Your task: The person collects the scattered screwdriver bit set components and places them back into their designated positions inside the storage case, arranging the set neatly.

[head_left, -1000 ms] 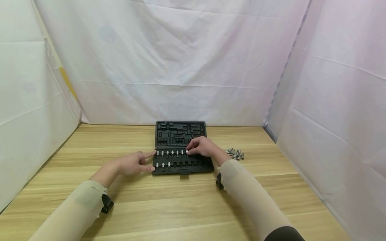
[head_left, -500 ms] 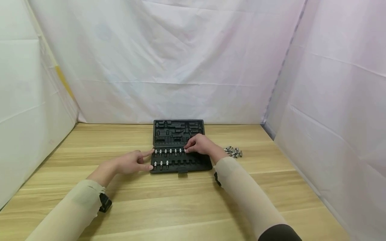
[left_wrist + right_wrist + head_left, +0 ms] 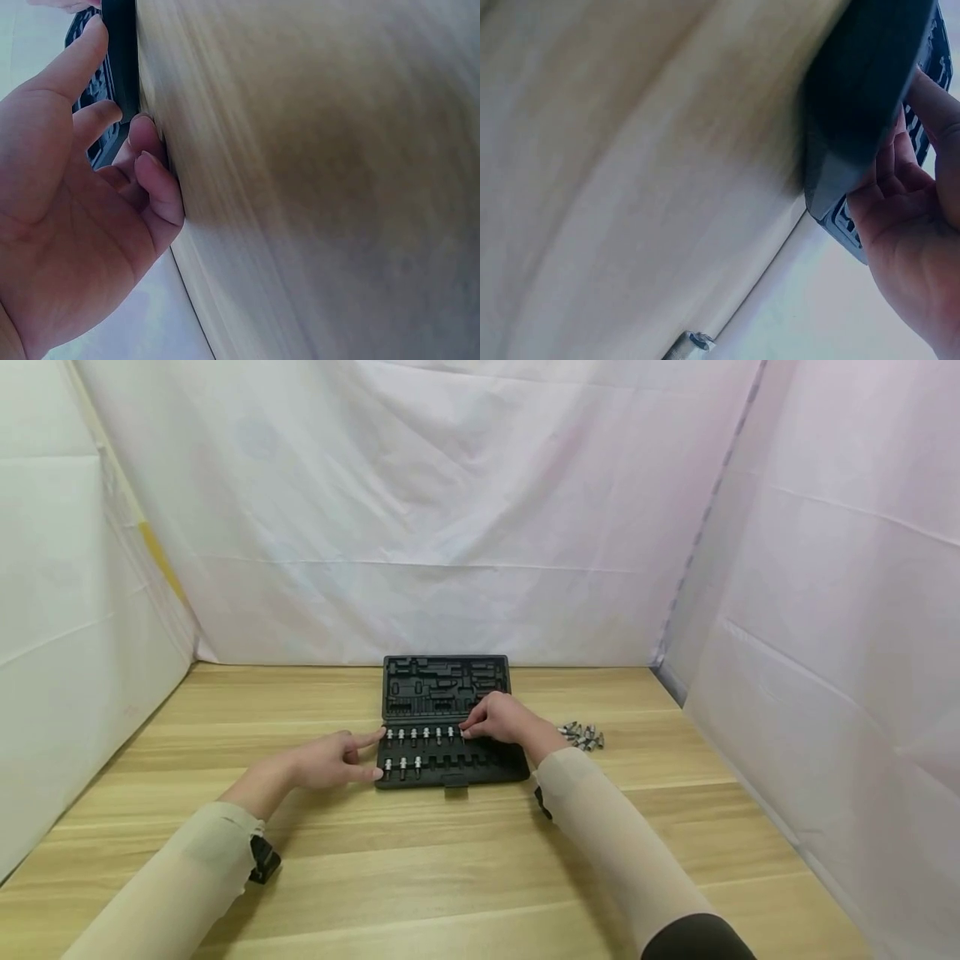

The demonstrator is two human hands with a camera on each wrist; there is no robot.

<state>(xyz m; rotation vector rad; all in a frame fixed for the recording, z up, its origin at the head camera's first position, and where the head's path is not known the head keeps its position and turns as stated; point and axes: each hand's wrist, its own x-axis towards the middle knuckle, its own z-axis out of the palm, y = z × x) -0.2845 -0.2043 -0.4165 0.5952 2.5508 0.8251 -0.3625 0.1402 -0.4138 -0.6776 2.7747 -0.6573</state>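
A black plastic case (image 3: 498, 767) lies unfolded on the table, its moulded lid half toward the back. Silver-topped bit sockets (image 3: 426, 735) stand in its back row, and 3 more bit sockets (image 3: 403, 764) fill the left of the front row. My left hand (image 3: 326, 764) touches the case's left edge with thumb and index finger spread apart; its other fingers curl beside the rim in the left wrist view. At the right end of the filled back row, my right hand (image 3: 506, 718) pinches a bit socket, mostly hidden by the fingertips.
A loose pile of bit sockets (image 3: 583, 737) lies on the wooden table (image 3: 420, 877), right of the case. One metal piece (image 3: 688, 346) shows at the bottom of the right wrist view. White sheeting (image 3: 442, 527) hangs behind and at both sides.
The head view has shifted slightly. My right hand stays at the same back-row place, where less of the pinched bit socket shows below the fingertips. My left hand keeps its place.
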